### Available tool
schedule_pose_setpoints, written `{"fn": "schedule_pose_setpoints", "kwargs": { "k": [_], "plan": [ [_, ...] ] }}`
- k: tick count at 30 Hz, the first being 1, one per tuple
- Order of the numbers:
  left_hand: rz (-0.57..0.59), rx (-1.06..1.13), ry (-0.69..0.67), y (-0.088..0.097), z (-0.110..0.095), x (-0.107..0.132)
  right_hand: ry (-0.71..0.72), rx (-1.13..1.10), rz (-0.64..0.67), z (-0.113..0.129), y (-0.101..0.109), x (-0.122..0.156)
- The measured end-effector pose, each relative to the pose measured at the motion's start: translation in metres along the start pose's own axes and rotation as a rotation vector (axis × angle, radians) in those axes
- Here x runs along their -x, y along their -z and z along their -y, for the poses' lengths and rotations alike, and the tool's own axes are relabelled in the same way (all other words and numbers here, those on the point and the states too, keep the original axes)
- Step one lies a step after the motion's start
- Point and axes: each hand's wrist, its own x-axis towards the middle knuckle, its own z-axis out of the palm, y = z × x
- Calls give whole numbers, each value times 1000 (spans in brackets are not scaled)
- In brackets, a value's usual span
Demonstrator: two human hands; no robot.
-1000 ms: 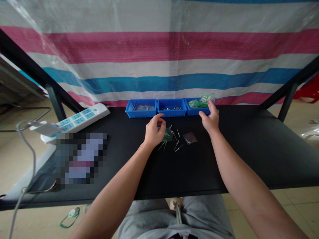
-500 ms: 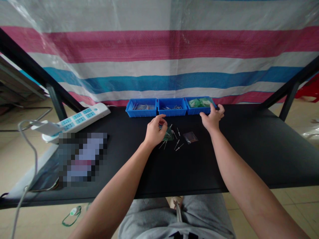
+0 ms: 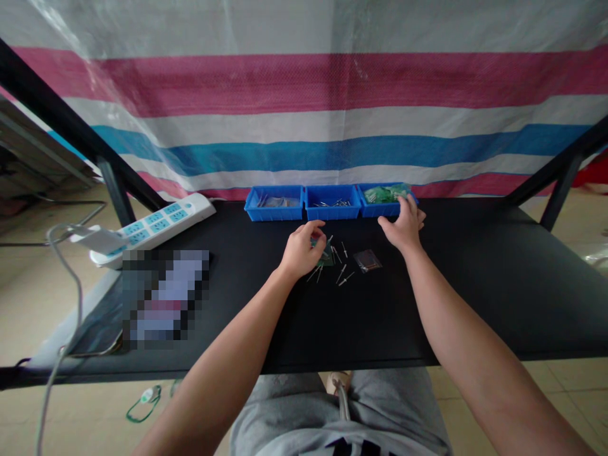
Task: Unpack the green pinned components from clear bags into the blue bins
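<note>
My left hand (image 3: 303, 252) is over the middle of the black table, its fingers curled toward the thumb. Whatever it may hold is hidden. Under and beside its fingertips lies a small green packet (image 3: 327, 258), partly covered by the hand. Several silvery pop rivets (image 3: 341, 273) are scattered just to the right, along with a small clear plastic bag (image 3: 367, 260). My right hand (image 3: 403, 223) reaches to the right blue bin (image 3: 380, 211), thumb spread away from the fingers. Its fingertips are at the bin's front right corner, near green packets (image 3: 387, 192) inside.
The middle blue bin (image 3: 332, 213) holds loose metal pieces; the left blue bin (image 3: 274, 214) holds clear bags. A white power strip (image 3: 159, 225) with a plugged-in adapter and cable stands at the left, behind a blurred-out object (image 3: 168, 297). A striped sheet (image 3: 332, 82) hangs behind.
The whole view has shifted slightly, moving the table things a little rightward. My right fingers sit slightly further over the right bin's edge. My left hand stays by the green packet.
</note>
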Motion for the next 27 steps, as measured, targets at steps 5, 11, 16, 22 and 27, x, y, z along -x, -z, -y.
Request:
{"fn": "schedule_pose_setpoints", "kwargs": {
  "k": [5, 11, 16, 22, 27],
  "plan": [
    [-42, -26, 19, 2, 4, -2, 198, -90, -222, 2, 1, 0],
    [-108, -72, 101, 4, 7, -5, 461, -287, 37, 27, 7, 19],
    [-79, -94, 107, 3, 11, -6, 559, -312, 350, 46, 2, 38],
    [-53, -103, 145, 4, 18, -10, 599, -197, 437, 56, -1, 48],
    [-27, -133, 146, 3, 20, -9, 582, -9, 469, 58, 0, 49]
  ]
}}
